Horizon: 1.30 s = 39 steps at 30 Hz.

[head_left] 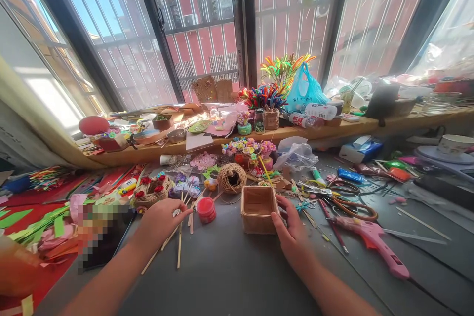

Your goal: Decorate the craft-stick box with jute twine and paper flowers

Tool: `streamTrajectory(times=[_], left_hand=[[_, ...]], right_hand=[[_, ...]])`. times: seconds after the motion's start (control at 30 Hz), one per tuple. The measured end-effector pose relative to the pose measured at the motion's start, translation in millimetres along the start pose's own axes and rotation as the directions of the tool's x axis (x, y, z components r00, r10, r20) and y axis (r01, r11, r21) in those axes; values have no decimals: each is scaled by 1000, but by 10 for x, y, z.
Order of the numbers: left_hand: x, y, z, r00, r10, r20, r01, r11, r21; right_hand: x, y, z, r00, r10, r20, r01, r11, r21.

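Observation:
A small open-topped box (259, 219), brown and wood-like, stands upright on the grey table in the middle of the head view. My right hand (291, 224) grips its right side, thumb at the front corner and fingers behind. Further left, my left hand (163, 222) is closed in a pinch over several thin wooden sticks (179, 247); what lies between its fingertips is hidden. Just right of those fingertips sits a small red jar (206, 210). Behind the box lies a ball of twine (232, 178). Paper flowers with stems (187, 185) lie behind my left hand.
Scissors (355, 207), a dark red pencil (335, 229) and a pink glue gun (381, 244) with its cord lie to the right. On the left are a dark phone-like slab (111, 242) and coloured paper scraps (55, 227). A cluttered window ledge (222, 144) runs behind.

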State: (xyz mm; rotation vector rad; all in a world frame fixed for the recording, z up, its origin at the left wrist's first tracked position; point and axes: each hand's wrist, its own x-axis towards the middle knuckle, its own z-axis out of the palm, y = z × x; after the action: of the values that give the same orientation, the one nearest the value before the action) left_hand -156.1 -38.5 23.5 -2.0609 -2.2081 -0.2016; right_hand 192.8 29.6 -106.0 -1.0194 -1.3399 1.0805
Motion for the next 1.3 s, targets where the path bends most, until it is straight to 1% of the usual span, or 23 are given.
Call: streamTrajectory(times=[0.07, 0.2, 0.3, 0.4, 0.47, 0.53, 0.63, 0.73, 0.8, 0.87, 0.93, 1.0, 1.17, 1.3], left_hand=[[92, 21, 14, 999, 14, 50, -19, 996, 91], [356, 60, 112, 996, -24, 81, 9, 982, 187], [545, 89, 215, 986, -110, 124, 76, 965, 250], [671, 92, 300, 961, -213, 177, 155, 944, 292], [716, 76, 333, 949, -247, 198, 181, 937, 298], [735, 53, 337, 947, -254, 196, 192, 938, 287], [728, 17, 271, 966, -223, 132, 186, 951, 249], [692, -14, 137, 984, -177, 2, 173, 965, 196], [666, -39, 44, 983, -164, -82, 176, 971, 162], [651, -71, -23, 979, -158, -129, 175, 976, 131], [653, -111, -52, 980, -148, -131, 163, 981, 109], [669, -149, -43, 987, -119, -104, 131, 986, 108], [727, -174, 73, 1000, -8, -22, 11, 989, 145], [781, -150, 130, 1000, 10, 14, -12, 992, 124]], right_hand=[[1, 29, 5, 1000, -9, 10, 9, 1000, 0], [0, 51, 14, 1000, 15, 16, -15, 999, 38], [-3, 29, 8, 999, 38, 35, -41, 997, 63], [1, -10, -5, 997, 56, 53, -60, 995, 75], [9, -34, -9, 996, 68, 52, -72, 994, 78], [18, -51, -8, 997, 69, 42, -73, 993, 91], [32, -61, -5, 997, 63, 33, -67, 991, 117], [39, -69, -8, 997, 71, 38, -75, 989, 129], [40, -79, -13, 996, 84, 44, -89, 988, 126], [39, -86, -15, 994, 96, 53, -102, 986, 128], [38, -82, -13, 993, 100, 57, -107, 985, 138], [38, -67, -5, 994, 99, 51, -106, 983, 148], [42, -46, 8, 995, 95, 36, -99, 983, 155], [35, -85, 5, 996, 81, 32, -85, 986, 145]])
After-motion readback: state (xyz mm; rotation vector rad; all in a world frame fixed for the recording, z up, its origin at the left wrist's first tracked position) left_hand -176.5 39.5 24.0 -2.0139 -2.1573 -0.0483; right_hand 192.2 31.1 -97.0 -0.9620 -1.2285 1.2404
